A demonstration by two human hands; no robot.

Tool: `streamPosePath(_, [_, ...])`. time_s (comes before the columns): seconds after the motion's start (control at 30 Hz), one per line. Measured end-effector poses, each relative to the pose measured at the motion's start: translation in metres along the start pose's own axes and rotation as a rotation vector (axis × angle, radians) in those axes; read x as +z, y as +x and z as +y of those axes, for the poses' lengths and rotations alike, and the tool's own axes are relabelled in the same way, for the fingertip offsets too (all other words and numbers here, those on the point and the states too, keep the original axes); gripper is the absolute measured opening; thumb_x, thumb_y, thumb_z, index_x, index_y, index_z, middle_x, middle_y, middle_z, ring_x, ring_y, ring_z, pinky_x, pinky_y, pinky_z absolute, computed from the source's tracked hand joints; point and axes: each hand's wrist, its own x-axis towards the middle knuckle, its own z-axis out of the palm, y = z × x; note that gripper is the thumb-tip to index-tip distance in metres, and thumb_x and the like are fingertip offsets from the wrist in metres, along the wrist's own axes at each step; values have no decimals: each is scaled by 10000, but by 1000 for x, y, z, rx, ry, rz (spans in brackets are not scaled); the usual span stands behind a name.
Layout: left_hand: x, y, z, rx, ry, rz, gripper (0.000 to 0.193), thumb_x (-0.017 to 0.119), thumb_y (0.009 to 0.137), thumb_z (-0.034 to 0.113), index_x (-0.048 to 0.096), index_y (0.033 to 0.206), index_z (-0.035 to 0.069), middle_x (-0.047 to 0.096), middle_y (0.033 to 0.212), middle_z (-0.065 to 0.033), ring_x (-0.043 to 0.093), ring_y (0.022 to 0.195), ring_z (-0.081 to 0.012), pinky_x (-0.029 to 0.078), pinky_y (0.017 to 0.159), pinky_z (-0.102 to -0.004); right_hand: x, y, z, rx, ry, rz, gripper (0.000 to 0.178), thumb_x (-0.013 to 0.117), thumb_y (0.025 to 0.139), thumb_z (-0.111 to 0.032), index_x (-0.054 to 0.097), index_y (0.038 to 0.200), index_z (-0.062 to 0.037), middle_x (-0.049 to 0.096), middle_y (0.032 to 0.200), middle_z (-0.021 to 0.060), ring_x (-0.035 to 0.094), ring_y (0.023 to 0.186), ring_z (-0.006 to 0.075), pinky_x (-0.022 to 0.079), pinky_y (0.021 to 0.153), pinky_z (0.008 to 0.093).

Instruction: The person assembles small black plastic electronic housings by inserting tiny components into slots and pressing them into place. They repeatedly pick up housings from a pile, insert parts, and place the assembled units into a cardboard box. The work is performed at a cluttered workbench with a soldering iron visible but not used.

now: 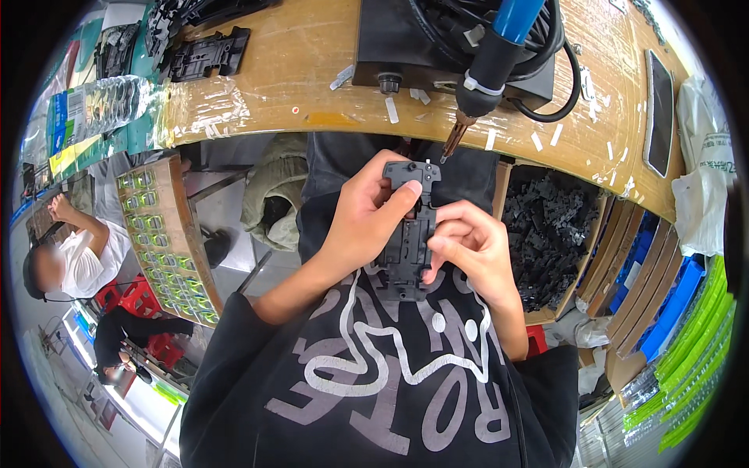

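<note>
A long black moulded plastic chassis [407,234] is held upright in front of my chest, below the table edge. My left hand [365,214] grips its upper left side, the thumb pressed across its face. At the right edge, my right hand [472,243] has its thumb and fingers curled in, closed on the chassis's side; anything small between those fingertips cannot be made out. Just above the chassis points the copper-coloured tip of a soldering iron [460,129] with a blue handle, touching neither hand.
A black box [374,58] with coiled cable stands on the wooden table [289,74]. More black chassis parts [207,56] lie at the far left, a phone [659,113] at the right. A carton of small black pieces [546,234] sits below. Two people are on the left.
</note>
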Motion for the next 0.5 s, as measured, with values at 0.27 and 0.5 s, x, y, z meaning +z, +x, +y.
streamPosePath(0.27, [3, 4, 5, 1, 58, -26, 112, 505, 810, 90, 455, 879, 18, 503, 724, 1, 458, 628, -29, 396, 567, -182, 4, 0, -1, -26, -28, 66, 177, 549, 758, 32, 461, 909, 61, 576, 693, 108, 575, 528, 172, 478, 479, 251])
streamPosePath(0.5, [6, 5, 9, -6, 51, -26, 121, 513, 806, 93, 457, 881, 16, 501, 709, 0, 460, 624, -34, 395, 561, -182, 5, -1, -2, -68, -11, 69, 174, 547, 760, 32, 467, 910, 70, 581, 702, 121, 574, 528, 169, 481, 476, 245])
